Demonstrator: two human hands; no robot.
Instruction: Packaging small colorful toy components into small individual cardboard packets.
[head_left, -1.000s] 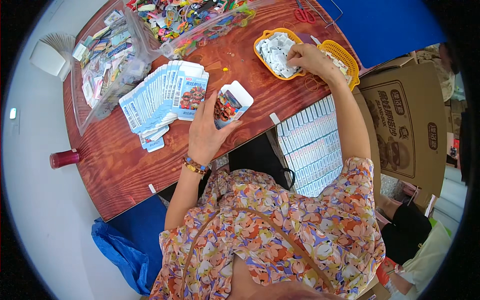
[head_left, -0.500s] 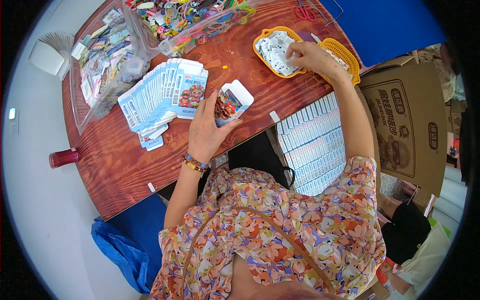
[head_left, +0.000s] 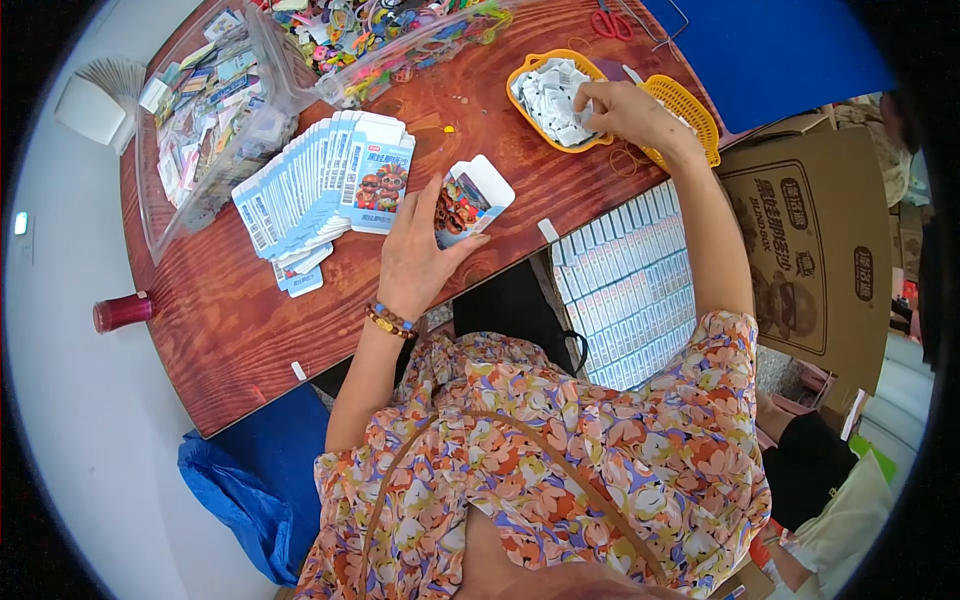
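My left hand [head_left: 412, 255] is closed round a small open carton [head_left: 468, 208], blue with cartoon figures, its white flap standing out at the upper right. Left of it, a fanned stack of flat blue-and-white cartons [head_left: 310, 190] lies on the table. My right hand [head_left: 632, 115] reaches over the right rim of a yellow basket [head_left: 518, 72] full of small white packets [head_left: 552, 95]. Its fingers are bent together at the packets; whether one is pinched between them is hidden. Beneath the right wrist is a second yellow basket [head_left: 690, 100], partly covered by the hand.
Clear plastic bins hold flat packets [head_left: 215, 110] and colourful trinkets [head_left: 380, 45]. Red scissors [head_left: 611, 22] lie at the far edge. Rows of finished-looking small boxes [head_left: 630, 290] fill a cardboard carton [head_left: 820, 240] by my right side. A red jar [head_left: 124, 312] is at the left.
My right hand stays at the yellow basket, its fingers shifting slightly among the packets. My left hand and the open carton have moved a little to the right.
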